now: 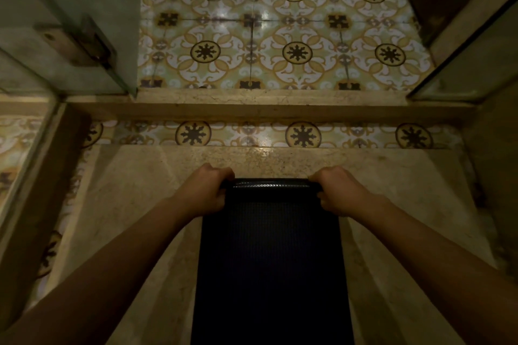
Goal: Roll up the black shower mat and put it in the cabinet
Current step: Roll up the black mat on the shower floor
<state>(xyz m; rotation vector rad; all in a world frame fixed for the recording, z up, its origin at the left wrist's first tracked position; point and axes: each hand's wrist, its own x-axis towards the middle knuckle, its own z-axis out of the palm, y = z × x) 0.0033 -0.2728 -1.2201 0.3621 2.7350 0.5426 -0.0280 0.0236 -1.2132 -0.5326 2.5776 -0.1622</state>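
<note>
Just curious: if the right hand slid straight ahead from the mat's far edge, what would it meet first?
Probably the raised stone curb, after bare floor and a patterned tile strip; depth is uncertain.

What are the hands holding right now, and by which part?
Both hands, left and right, grip the black shower mat at its far end, one at each corner of the rolled-over edge.

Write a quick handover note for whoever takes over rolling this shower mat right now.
Left hand: closed on the far edge of the black shower mat, at its left corner.
Right hand: closed on the same edge, right corner.
Mat: lying flat on the stone shower floor, only the far edge curled over.
Done: first turn started.
Left: roll the rest toward you, then put it in the cabinet, which is not in view.
</note>
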